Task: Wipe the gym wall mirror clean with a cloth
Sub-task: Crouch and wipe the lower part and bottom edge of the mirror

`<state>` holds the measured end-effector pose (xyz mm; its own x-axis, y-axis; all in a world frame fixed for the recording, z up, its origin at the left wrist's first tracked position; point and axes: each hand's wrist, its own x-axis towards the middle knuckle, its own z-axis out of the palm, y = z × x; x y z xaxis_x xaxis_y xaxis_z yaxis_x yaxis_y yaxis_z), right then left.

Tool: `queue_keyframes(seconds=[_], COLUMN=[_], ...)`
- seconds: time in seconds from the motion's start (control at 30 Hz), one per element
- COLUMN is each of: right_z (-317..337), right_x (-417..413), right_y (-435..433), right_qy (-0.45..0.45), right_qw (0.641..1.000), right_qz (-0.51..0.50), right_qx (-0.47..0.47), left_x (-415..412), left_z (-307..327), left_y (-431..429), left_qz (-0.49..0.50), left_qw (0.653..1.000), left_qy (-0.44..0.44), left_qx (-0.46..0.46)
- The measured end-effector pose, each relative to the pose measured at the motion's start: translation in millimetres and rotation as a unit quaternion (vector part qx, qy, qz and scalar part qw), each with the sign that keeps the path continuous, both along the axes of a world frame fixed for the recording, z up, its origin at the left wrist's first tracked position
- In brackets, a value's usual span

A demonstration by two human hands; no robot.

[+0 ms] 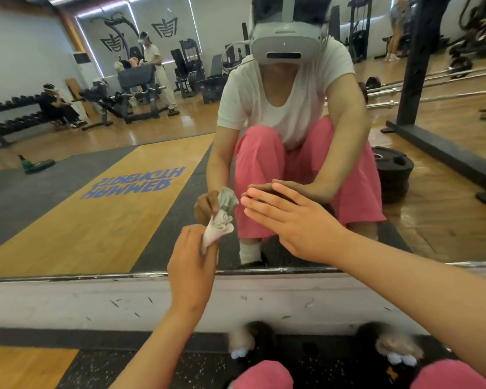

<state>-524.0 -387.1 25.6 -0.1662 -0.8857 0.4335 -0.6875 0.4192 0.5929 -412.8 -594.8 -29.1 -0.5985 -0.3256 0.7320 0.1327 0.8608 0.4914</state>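
Gym (446, 192): wood floor and dark matting, seen mostly as a reflection, with machines, a dumbbell rack (11, 113), barbells (432, 82) and other people in the mirrored room.
Mirror (152, 220): fills the upper two thirds of the view and runs down to a dark bottom edge; a yellow floor panel with blue lettering shows reversed in it.
Ledge (68, 299): pale, scuffed strip directly under the mirror, with dark speckled matting in front of it.
Person: crouched facing the glass in a white top, pink trousers (264, 374) and a head-worn camera unit; both knees sit at the bottom edge of the view and two fluffy slippers (253, 343) rest just before the ledge.
Plates (396, 169): black weight plates stacked on the floor, reflected to the right of the person.
Right hand (300, 228): flat and holding nothing, fingers (264, 203) straight and close together, their tips meeting their own reflection on the glass.
Left hand (191, 262): low on the mirror, just above its bottom edge, fingers (192, 234) curled round the lower end of the cloth.
Cloth (218, 228): pale, bunched into a cone, its upper end against the glass just left of the right fingertips.
Bottle (26, 164): small and green, reflected on the dark mat at the far left.
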Motion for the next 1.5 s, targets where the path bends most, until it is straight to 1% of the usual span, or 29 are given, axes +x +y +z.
queue_keyframes(seconds=[0.07, 0.1, 0.13, 0.17, 0.23, 0.3, 0.37, 0.47, 0.53, 0.63, 0.67, 0.77, 0.83, 0.9, 0.97, 1.0, 1.03, 1.07, 1.17, 1.23, 1.3, 1.37, 1.4, 1.43, 1.5], right_z=[-0.1, 0.0, 0.7, 1.4, 2.1, 3.0, 3.7, 3.6, 2.7, 0.5, -0.1, 0.4, 1.4, 2.2, 3.5, 4.3, 4.1, 4.7, 5.7, 7.2, 7.4, 8.5, 9.9, 12.3, 24.4], right_x=[-0.3, -0.4, -0.7, -0.3, 0.6, 0.6, 0.0, -2.0, -2.4, -3.4, -3.5, -3.4, -2.6, -2.3, -3.4, -4.2, -5.2, -6.3, -8.4, -8.6, -8.3, -6.5, -5.4, -3.5, 2.4], right_y=[0.8, 1.1, 1.1, 1.4, 2.0, 1.3, 1.9, 3.6, 3.3, 2.0, 2.1, 2.3, 2.5, 3.3, 2.9, 2.8, 3.1, 3.8, 4.2, 4.5, 4.2, 4.1, 4.1, 3.8, 4.8], right_qy=[-0.006, -0.007, -0.007, -0.008, -0.01, -0.008, -0.01, -0.013, -0.013, -0.011, -0.014, -0.015, -0.016, -0.02, -0.023, -0.023, -0.024, -0.022, -0.014, -0.01, -0.007, 0.0, -0.003, -0.007, -0.001], right_qw=[1.0, 1.0, 1.0, 1.0, 1.0, 1.0, 1.0, 1.0, 1.0, 1.0, 1.0, 1.0, 1.0, 0.999, 0.999, 0.999, 0.999, 0.999, 0.999, 0.999, 0.999, 0.999, 0.999, 0.998, 0.996], right_qz=[0.001, 0.0, 0.0, -0.002, -0.003, -0.001, 0.001, 0.01, 0.013, 0.013, 0.012, 0.011, 0.014, 0.018, 0.021, 0.024, 0.023, 0.021, 0.026, 0.032, 0.039, 0.045, 0.045, 0.045, 0.054], right_qx=[-0.002, 0.0, 0.002, 0.002, 0.0, 0.003, 0.006, 0.0, -0.008, -0.015, -0.015, -0.017, -0.018, -0.023, -0.022, -0.019, -0.016, -0.013, -0.018, -0.023, -0.024, -0.023, -0.025, -0.03, -0.073], left_x=[-7.1, -9.4, -9.8, -9.0, -5.9, -0.4, 0.2, -5.1, -3.5, -5.1, -6.6, -11.4, -12.3, -11.0, -6.4, -4.3, -2.9, -1.6, -4.5, -8.2, -11.7, -13.0, -12.6, -12.1, -11.5], left_z=[15.6, 17.1, 13.3, 3.8, -27.5, -58.5, -70.9, -56.9, -28.6, 19.3, 31.3, 38.9, 23.0, -0.2, -15.2, -12.8, -6.0, 5.3, 59.1, 98.3, 124.6, 131.1, 126.8, 117.4, 94.8], left_y=[4.1, 5.7, 6.3, 4.9, -1.9, -13.3, -18.9, -17.4, -14.3, -14.7, -15.3, -16.2, -19.8, -27.6, -39.2, -46.6, -52.9, -58.2, -60.3, -47.2, -32.7, -20.4, -14.7, -10.1, -4.6], left_qz=[-0.016, -0.01, 0.0, 0.004, -0.02, -0.057, -0.049, -0.025, -0.008, 0.015, 0.015, 0.01, -0.002, -0.031, -0.05, -0.039, -0.028, -0.021, -0.02, 0.011, 0.053, 0.067, 0.053, 0.021, -0.035], left_qw=[0.999, 0.999, 1.0, 0.997, 0.978, 0.962, 0.962, 0.976, 0.988, 0.999, 0.999, 0.993, 0.98, 0.945, 0.897, 0.88, 0.875, 0.878, 0.893, 0.899, 0.914, 0.925, 0.928, 0.927, 0.906], left_qy=[0.029, 0.025, 0.008, -0.024, -0.087, -0.142, -0.167, -0.152, -0.111, -0.015, 0.002, 0.013, -0.023, -0.099, -0.179, -0.206, -0.216, -0.204, -0.11, -0.051, -0.008, 0.01, 0.008, -0.003, -0.039], left_qx=[0.034, 0.026, -0.014, -0.08, -0.189, -0.225, -0.21, -0.155, -0.11, -0.045, -0.045, -0.115, -0.198, -0.309, -0.402, -0.427, -0.433, -0.432, -0.435, -0.436, -0.402, -0.373, -0.369, -0.376, -0.42])
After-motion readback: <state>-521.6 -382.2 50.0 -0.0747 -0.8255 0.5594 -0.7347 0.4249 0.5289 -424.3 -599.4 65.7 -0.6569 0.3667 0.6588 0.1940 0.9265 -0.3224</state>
